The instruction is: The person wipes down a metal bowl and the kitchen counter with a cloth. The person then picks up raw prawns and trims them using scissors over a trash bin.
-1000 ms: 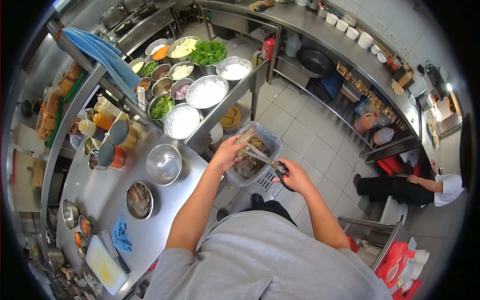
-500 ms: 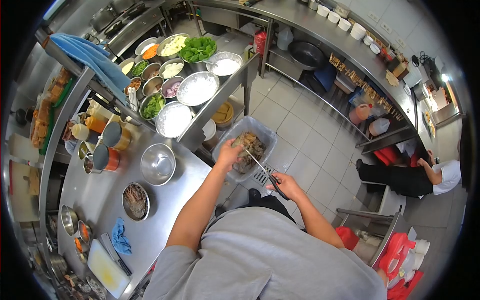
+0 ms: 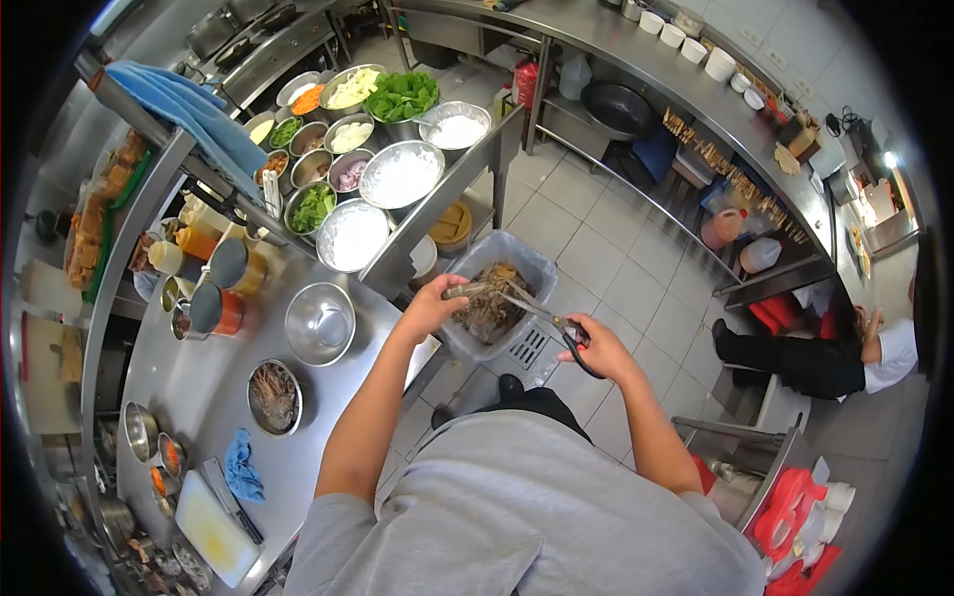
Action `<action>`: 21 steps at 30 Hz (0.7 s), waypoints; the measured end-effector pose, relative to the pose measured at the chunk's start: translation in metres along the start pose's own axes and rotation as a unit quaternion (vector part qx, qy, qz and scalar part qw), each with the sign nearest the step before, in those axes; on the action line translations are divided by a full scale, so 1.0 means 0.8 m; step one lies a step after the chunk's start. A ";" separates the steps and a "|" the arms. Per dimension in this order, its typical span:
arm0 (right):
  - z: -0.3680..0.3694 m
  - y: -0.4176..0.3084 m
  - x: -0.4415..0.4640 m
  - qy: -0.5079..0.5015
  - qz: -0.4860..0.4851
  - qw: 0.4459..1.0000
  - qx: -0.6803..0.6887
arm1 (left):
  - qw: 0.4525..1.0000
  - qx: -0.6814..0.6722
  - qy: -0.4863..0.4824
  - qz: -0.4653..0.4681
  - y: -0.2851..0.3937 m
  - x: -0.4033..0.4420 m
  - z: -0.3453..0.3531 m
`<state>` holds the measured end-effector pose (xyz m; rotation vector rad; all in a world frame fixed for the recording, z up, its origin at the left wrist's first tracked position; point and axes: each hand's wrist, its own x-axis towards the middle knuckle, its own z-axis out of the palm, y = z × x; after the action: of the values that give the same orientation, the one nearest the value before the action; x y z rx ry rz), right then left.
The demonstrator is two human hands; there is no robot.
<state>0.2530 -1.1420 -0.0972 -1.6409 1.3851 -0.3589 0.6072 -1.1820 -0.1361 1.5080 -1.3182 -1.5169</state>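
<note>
My left hand [image 3: 429, 308] is closed around a raw shrimp [image 3: 463, 290], which points right over a lined waste bin [image 3: 546, 266]. My right hand [image 3: 600, 350] grips black-handled scissors [image 3: 546, 315]. The blades look parted, with their tips near the shrimp; whether they touch it I cannot tell. Brownish shrimp scraps [image 3: 487, 320] lie in the bin beneath both hands. On the steel table to the left, a metal bowl [image 3: 295, 421] holds whole raw shrimp [image 3: 273, 394]. Beside it stands a larger shiny mixing bowl [image 3: 320, 324].
Behind the table, a shelf carries bowls of white powder [image 3: 401, 174], leafy greens [image 3: 401, 95] and chopped vegetables. A knife [image 3: 232, 502], cutting board [image 3: 216, 526] and blue cloth [image 3: 242, 467] lie front left. A floor drain [image 3: 528, 350] lies by the bin. Another person [image 3: 825, 353] is far right.
My hands have moved apart, the left slightly left and the right to the right with the scissors. The scissors have opened, and the shrimp now shows clearly. The view shifted a little.
</note>
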 end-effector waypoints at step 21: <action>0.014 -0.032 0.029 -0.057 -0.081 0.992 -0.076 | 0.982 -0.158 -0.091 -0.048 -0.017 -0.048 0.001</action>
<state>0.2839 -1.1591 -0.0904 -1.8752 1.2218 -0.2535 0.6151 -1.1423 -0.1353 1.2701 -1.0512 -1.8646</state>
